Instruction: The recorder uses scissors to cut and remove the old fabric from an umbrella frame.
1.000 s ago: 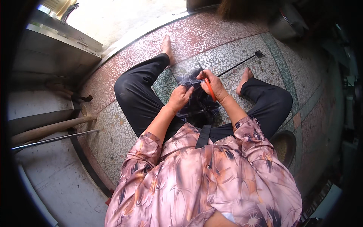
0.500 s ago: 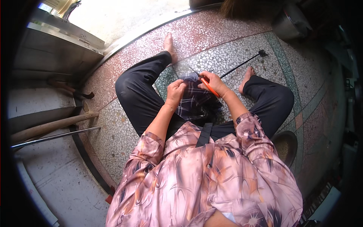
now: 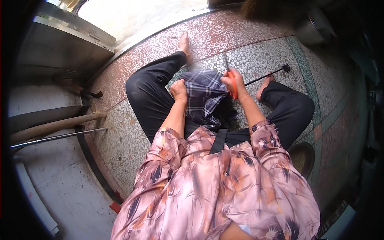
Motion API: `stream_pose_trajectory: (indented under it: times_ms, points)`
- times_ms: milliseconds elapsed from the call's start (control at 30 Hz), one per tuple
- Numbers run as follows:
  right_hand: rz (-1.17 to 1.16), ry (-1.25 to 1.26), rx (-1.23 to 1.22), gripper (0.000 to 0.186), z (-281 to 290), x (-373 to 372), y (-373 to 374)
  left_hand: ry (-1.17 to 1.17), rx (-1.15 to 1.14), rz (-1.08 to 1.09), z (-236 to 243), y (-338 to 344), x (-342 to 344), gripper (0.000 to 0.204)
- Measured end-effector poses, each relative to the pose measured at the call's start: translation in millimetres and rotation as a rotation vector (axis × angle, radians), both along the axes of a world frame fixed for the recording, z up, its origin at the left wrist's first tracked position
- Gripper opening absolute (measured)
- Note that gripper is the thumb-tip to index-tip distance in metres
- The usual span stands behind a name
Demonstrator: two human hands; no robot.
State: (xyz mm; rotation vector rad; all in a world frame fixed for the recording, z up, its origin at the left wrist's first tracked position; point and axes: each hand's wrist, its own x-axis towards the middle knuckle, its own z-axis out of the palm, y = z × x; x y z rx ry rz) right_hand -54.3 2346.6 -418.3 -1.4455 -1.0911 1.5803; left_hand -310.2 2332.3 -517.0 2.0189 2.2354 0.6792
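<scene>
Plaid cloth [image 3: 203,94], dark with pale lines, is held up between the spread legs, over the floor. Nearest, a pink patterned shirt [image 3: 192,184] is seen, crossed at its lower hem by a black strap [image 3: 219,141]. Black trousers [image 3: 145,94] are worn, knees bent outward. Beyond the lap, the cloth is spread between the two hands, which are held well apart. Its upper left edge is gripped in the closed fist of the left hand [image 3: 179,90]. Orange-handled scissors [image 3: 235,93] are clasped in the right hand [image 3: 237,82], blades pointed away from the body; whether they are parted cannot be told. The cloth's right edge is met by that hand's fingers. At right, a round dark-rimmed vessel [image 3: 311,160] is partly covered by the sleeve. At left, a wooden pole [image 3: 56,127] is noted above a metal rod [image 3: 60,139]. Farther out, a thin black rod [image 3: 266,76] is laid on terrazzo floor [image 3: 124,144], near the bare right foot [image 3: 264,86].
</scene>
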Motion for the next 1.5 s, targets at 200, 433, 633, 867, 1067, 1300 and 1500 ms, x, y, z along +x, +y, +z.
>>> stream_pose_trajectory:
  times_ms: [200, 433, 633, 867, 1067, 1300, 1500]
  points:
    - [-0.479, 0.455, -0.066, 0.014, -1.0, 67.8, 26.4, -0.572, -0.287, 0.443, 33.3, 9.2, 25.0, 0.02]
    - [-0.331, 0.341, -0.024, 0.016, 9.7, 23.6, 18.0, -0.416, -0.054, 0.092, 43.1, 0.1, 50.1, 0.035]
    - [-0.16, 0.274, 0.005, 0.013, 42.4, 10.0, 12.4, -0.167, -0.148, -0.307, 98.6, -8.6, 115.3, 0.064]
    - [-0.243, 0.139, 0.195, 0.012, 95.6, 61.9, 24.4, -0.069, -0.95, 0.008, 44.8, 47.4, 21.7, 0.061]
    - [-0.317, 0.449, 0.22, 0.007, 118.4, 106.2, 19.1, 0.118, -1.255, 0.068, 8.8, 56.9, 8.1, 0.057]
    - [0.004, 0.372, 0.074, 0.013, 110.6, 87.9, 23.5, -0.069, -0.305, -0.33, 8.9, 95.4, 60.3, 0.049]
    - [0.306, 0.436, -0.173, 0.031, 103.0, 84.1, 21.0, 0.002, -0.145, -0.406, -4.1, 125.7, 128.8, 0.067]
